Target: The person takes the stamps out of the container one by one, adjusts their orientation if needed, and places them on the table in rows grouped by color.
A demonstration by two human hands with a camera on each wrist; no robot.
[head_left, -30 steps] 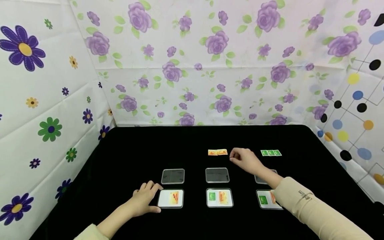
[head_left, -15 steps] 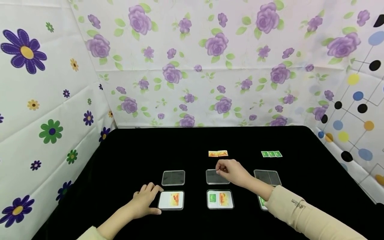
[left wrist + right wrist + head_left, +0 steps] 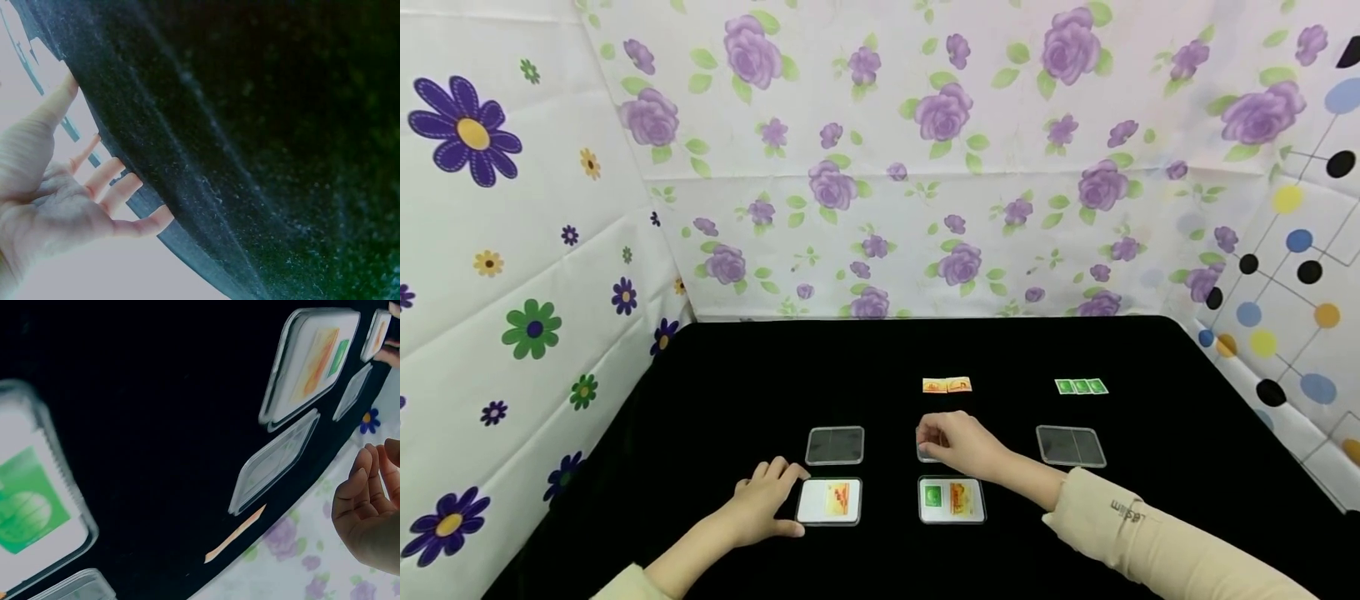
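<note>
Left hand [image 3: 757,505], fingers spread, rests at 9 o'clock of the orange-stamp case [image 3: 812,502]; right hand [image 3: 957,442], fingers curled, grip unclear, over the middle clear case [image 3: 275,461].

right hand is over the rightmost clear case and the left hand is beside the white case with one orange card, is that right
One slip: the head view shows the right hand over the middle clear case, not the rightmost one. The left hand is beside the white case with one orange card, as you say.

Cloth-walled booth [image 3: 452,217], floral backdrop [image 3: 895,208], black tabletop [image 3: 760,383]
</note>
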